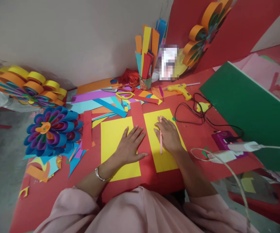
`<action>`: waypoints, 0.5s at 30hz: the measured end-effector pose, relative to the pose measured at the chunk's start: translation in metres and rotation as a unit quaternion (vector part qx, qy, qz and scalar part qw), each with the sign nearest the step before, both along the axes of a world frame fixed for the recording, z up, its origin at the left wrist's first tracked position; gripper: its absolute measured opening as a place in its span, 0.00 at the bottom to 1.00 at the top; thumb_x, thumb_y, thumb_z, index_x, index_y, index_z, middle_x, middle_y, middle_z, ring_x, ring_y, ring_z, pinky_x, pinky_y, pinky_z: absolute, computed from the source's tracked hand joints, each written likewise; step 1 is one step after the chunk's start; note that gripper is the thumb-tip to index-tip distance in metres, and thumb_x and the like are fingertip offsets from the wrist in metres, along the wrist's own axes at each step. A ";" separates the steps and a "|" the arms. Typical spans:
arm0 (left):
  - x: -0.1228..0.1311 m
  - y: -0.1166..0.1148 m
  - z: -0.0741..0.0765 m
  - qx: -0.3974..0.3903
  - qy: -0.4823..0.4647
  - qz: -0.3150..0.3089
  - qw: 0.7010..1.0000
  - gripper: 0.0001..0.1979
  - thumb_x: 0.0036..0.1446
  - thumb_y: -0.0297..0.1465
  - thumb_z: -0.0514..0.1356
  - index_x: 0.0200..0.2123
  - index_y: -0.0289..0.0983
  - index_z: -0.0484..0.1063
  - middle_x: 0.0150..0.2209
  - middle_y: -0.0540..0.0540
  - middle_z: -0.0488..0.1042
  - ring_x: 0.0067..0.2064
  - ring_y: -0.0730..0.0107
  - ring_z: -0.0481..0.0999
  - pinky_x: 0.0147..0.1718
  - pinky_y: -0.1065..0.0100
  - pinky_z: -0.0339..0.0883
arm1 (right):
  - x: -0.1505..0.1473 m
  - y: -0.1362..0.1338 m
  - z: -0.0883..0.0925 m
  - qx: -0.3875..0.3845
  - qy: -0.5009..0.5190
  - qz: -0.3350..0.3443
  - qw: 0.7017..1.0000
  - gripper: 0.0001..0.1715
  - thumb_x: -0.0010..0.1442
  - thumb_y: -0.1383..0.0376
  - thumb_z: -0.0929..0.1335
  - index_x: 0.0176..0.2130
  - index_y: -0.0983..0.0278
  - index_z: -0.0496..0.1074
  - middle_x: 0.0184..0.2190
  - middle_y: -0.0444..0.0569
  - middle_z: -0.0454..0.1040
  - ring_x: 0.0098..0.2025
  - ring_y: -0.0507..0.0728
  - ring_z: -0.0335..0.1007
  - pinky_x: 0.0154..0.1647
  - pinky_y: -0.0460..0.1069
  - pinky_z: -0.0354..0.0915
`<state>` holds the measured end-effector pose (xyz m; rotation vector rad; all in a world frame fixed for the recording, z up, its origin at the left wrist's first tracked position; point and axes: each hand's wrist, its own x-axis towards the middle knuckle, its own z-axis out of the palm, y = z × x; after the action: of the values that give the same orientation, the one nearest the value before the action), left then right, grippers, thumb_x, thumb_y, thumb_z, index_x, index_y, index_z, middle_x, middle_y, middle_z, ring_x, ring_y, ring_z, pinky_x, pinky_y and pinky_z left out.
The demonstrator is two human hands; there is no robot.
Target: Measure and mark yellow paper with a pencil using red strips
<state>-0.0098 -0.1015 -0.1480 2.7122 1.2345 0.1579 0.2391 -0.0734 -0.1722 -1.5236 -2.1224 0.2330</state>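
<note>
A red paper strip lies lengthwise over yellow paper, which shows on both sides of it. My left hand rests flat with fingers spread, partly on the yellow paper and partly across the strip. To the right of the strip, my right hand is closed on a slim pink pencil, held between thumb and fingers while the hand leans on the yellow paper. The pencil points away from me. Short dark marks show along the paper's near right edge.
Scissors and paper strips lie behind the paper. A yellow glue gun, its black cord and a purple socket box are at right, beside a green board. Left stands a blue paper flower; behind, a strip-filled cup.
</note>
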 end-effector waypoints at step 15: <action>-0.001 0.000 -0.002 0.010 0.004 -0.004 1.000 0.48 0.63 0.63 0.50 0.73 0.36 0.58 0.76 0.37 0.53 0.77 0.44 0.49 0.74 0.40 0.32 | 0.001 0.000 0.003 -0.011 0.006 0.011 1.000 0.12 0.71 0.62 0.64 0.50 0.63 0.74 0.65 0.62 0.71 0.72 0.68 0.60 0.69 0.67 0.58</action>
<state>-0.0105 -0.1013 -0.1503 2.7365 1.2312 0.1587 0.2405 -0.0732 -0.1692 -1.5093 -2.1351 0.2740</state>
